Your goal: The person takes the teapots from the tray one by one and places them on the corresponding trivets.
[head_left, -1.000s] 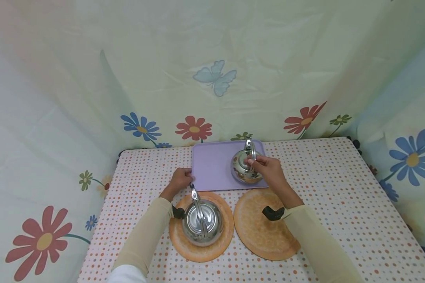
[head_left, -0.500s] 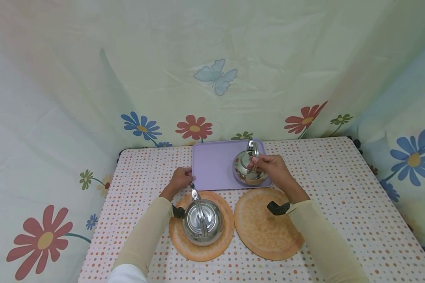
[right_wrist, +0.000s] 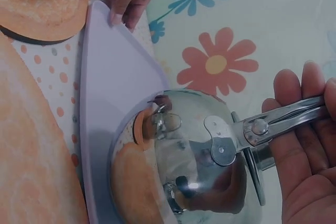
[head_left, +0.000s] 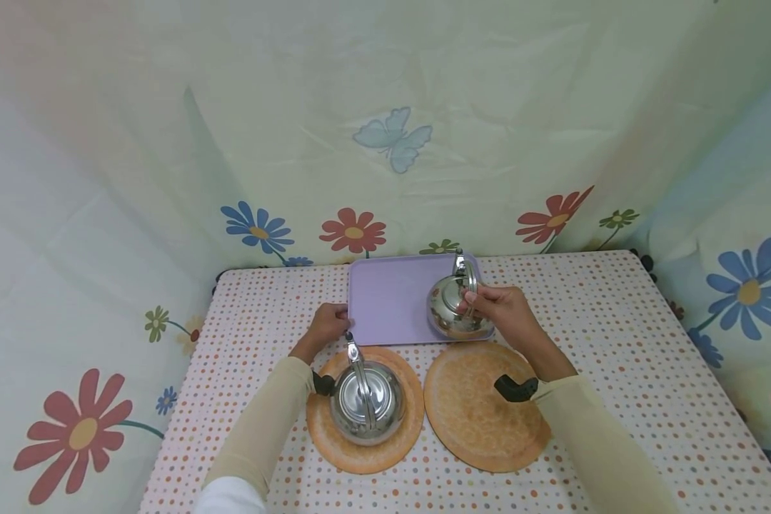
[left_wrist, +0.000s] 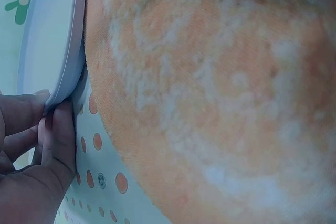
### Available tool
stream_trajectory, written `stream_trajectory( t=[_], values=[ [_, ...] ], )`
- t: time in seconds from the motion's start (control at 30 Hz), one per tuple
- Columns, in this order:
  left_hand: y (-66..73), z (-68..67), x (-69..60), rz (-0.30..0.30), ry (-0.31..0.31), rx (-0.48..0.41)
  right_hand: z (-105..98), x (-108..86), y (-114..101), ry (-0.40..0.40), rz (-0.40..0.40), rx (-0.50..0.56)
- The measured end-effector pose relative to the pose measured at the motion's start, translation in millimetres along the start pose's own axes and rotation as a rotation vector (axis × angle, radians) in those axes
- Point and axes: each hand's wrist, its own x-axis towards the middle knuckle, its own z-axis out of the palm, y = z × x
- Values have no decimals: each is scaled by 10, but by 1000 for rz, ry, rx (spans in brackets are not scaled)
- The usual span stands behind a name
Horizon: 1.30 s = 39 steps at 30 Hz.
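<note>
My right hand (head_left: 507, 308) grips the upright metal handle of a shiny steel kettle (head_left: 446, 318) over the right end of a lilac tray (head_left: 385, 296). In the right wrist view the fingers wrap that handle, beside the kettle's round mirror-like body (right_wrist: 184, 177); whether its base touches the tray is unclear. At the tray's left edge, my left hand (head_left: 328, 323) pinches the rim, thumb above and fingers below, as the left wrist view shows with the hand (left_wrist: 39, 153). A second steel kettle (head_left: 385, 414) stands nearer me, by the left forearm.
Two round bread-patterned mats lie before the tray: the left mat (head_left: 321, 446) bears the second kettle, and the right mat (head_left: 469, 417) lies partly under my right forearm. A dotted cloth (head_left: 617, 343) covers the table. A flowered curtain (head_left: 283, 143) hangs behind.
The kettle in my right hand has shifted slightly to the right along the tray, the hand and forearm with it. My left hand and the second kettle stay in place.
</note>
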Motion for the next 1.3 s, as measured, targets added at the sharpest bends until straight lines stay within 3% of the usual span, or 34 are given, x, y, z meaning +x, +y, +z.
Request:
stream_trajectory(
  t=[0.23, 0.57, 0.8, 1.3],
  values=[
    [-33, 2, 27, -6, 3, 12, -11, -151, -77, -11, 10, -23],
    [-30, 30, 10, -8, -5, 18, -77, -530, -164, -29, -35, -43],
    [-22, 28, -5, -6, -5, 16, -66, -648, -257, -44, -61, -101],
    [-2, 18, -8, -8, 16, 16, -80, -943, -430, -67, -107, -76]
  ],
)
